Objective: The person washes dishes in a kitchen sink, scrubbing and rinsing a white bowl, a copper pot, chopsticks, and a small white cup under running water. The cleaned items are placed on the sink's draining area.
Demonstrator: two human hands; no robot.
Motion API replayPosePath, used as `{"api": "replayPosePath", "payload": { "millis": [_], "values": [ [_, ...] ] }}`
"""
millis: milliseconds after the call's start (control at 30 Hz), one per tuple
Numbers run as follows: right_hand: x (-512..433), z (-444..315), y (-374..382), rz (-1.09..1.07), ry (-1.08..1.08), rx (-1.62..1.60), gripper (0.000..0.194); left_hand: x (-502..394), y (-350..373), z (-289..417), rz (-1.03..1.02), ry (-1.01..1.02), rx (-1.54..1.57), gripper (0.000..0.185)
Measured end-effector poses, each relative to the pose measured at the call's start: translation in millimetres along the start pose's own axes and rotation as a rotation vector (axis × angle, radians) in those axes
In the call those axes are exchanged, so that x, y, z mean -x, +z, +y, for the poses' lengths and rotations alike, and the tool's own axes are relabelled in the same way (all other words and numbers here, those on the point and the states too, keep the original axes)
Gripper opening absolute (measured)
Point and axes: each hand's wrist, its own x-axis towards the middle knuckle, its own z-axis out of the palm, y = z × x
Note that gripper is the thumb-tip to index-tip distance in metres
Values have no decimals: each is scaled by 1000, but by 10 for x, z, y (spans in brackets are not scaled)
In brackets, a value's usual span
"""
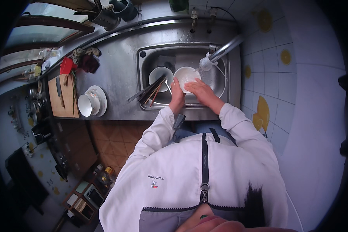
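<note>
Over the stainless steel sink (185,103), my left hand (177,94) grips the left rim of a white bowl (186,75) that looks wet inside. My right hand (199,90) rests its fingers on the bowl's inner right side. Just right of the bowl, the faucet (226,49) has a white cloth or wrap (206,62) at its spout. A second white bowl (156,76) sits in the sink to the left, with chopsticks and dark long utensils (152,90) leaning across it and over the sink's edge.
On the counter at left stand stacked bowls on a plate (103,100). Beyond them lies a wooden cutting board (69,98) with a knife (59,88), near a red container (65,66) and dark cloths (89,63). A metal utensil holder (105,20) stands behind. A tiled wall (284,84) borders the right side.
</note>
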Motion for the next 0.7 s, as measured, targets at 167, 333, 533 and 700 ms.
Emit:
{"api": "replayPosePath", "payload": {
  "millis": [167, 333, 533, 700],
  "values": [
    [271, 270, -62, 104, 88, 210, 52, -22, 279, -111, 15, -109, 39, 54],
    [159, 228, -48, 93, 91, 173, 45, -245, 153, 58, -106, -52, 201, 48],
    [447, 395, -58, 86, 154, 192, 40, -125, 309, -265, -31, -139, 70, 46],
    [252, 403, -82, 184, 86, 158, 33, -128, 331, 112, -25, -167, 85, 45]
  ]
}}
